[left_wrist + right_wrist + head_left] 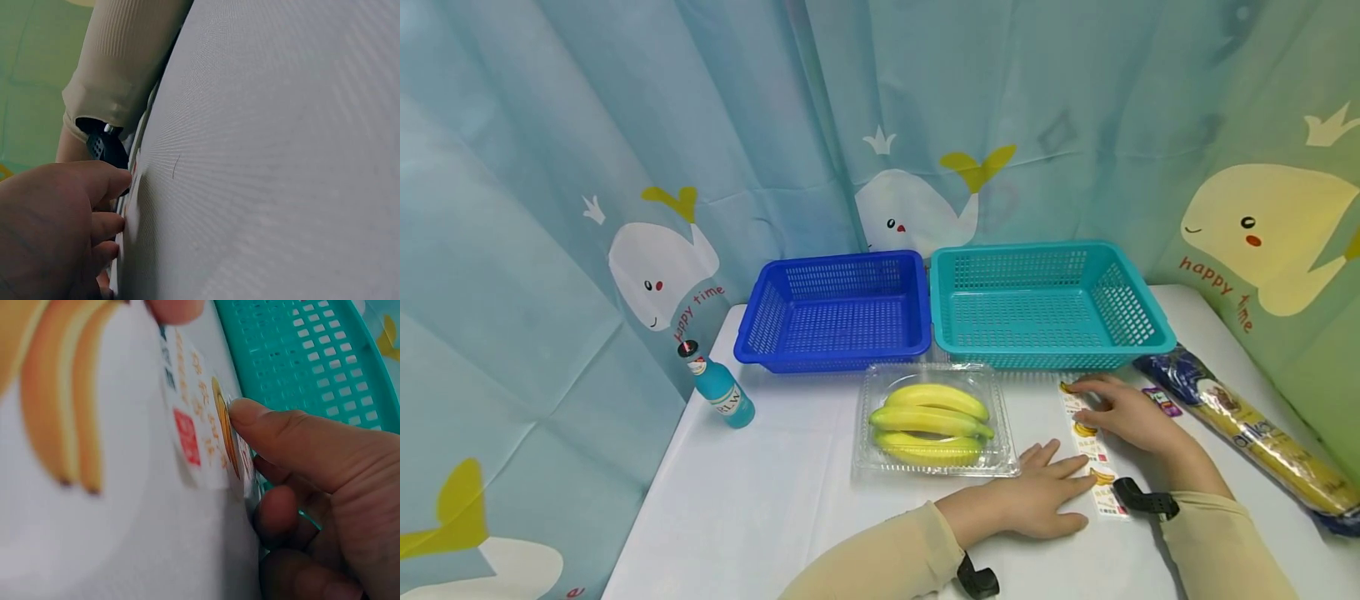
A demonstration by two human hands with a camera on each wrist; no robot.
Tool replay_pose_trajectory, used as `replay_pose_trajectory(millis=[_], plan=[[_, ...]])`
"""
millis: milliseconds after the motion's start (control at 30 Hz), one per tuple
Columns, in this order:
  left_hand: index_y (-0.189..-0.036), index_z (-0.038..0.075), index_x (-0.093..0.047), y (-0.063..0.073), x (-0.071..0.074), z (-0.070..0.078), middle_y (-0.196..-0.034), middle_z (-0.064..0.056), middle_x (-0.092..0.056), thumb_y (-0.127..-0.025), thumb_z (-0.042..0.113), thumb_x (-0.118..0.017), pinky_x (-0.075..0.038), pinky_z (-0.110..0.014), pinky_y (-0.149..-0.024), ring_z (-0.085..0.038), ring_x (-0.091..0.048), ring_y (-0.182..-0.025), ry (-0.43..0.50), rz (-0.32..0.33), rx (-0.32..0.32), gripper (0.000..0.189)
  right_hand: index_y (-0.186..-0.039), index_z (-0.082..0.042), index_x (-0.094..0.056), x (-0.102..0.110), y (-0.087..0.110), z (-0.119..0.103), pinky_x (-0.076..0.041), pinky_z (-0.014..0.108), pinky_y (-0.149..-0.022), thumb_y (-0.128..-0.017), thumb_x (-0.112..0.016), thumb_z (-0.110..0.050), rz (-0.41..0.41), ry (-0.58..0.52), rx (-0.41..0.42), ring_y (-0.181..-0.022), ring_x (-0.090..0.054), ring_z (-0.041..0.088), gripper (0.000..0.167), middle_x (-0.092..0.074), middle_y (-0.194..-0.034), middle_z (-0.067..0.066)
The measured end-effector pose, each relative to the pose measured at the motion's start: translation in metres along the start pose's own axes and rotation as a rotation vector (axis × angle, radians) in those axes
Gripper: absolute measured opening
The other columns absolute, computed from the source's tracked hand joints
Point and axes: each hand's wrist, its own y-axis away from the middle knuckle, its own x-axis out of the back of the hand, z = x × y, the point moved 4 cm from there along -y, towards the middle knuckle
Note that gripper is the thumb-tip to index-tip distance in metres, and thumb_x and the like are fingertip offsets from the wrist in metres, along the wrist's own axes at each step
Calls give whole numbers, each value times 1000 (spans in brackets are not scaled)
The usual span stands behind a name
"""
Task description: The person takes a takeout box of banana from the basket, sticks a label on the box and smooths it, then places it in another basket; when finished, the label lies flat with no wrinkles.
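Observation:
A strip of white banana stickers (1099,458) lies on the table in the head view, banana pictures and small print along it. My left hand (1037,492) rests flat with its fingers spread, fingertips at the strip's left edge; its curved thumb and fingers (107,226) show in the left wrist view. At the strip's far end my right hand (1131,415) pinches a banana sticker (226,428), thumb on the printed face and other fingers curled at its edge. Left of the strip, a clear plastic box (865,454) holds several bananas (932,421).
A dark blue basket (835,362) and a teal basket (1045,360) stand side by side along the back. A blue bottle (724,392) is at the left. A long pasta pack (1255,429) lies right of my right arm, near a small purple packet (1162,402).

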Motion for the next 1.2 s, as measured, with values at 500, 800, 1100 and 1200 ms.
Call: replay_pose_trajectory(millis=[500,800,1100,1200], plan=[[-156,39,-21,-2,0,-1,-165,17,-5,-102,56,-35,-9,-35,-125,-22,3,-154,-34,3,-3,58,-126,-6,-64,-5,-4,-4,-35,72,-98,-90,-72,-36,35,66,-28,-124,-46,53,48,-46,-138,29],[-156,39,-21,-3,-1,-1,-165,17,-5,-102,57,-35,-9,-35,-125,-23,3,-154,-36,6,-7,58,-123,-6,-65,-6,-4,-3,-36,72,-97,-92,-70,-33,55,85,-6,-122,-48,53,41,-47,-136,28],[-156,39,-22,-1,3,1,-165,17,-7,-102,56,-35,-10,-35,-125,-23,1,-154,-55,4,-5,58,-125,-9,-63,-6,-4,-4,-37,72,-96,-86,-76,-39,37,73,-9,-122,-47,53,50,-46,-138,26],[-156,38,-22,-1,3,1,-165,17,-7,-102,56,-36,-10,-35,-125,-23,1,-154,-50,5,-4,58,-127,-9,-61,-6,-5,-4,-34,73,-98,-89,-73,-37,33,64,-24,-125,-44,55,49,-45,-139,28]])
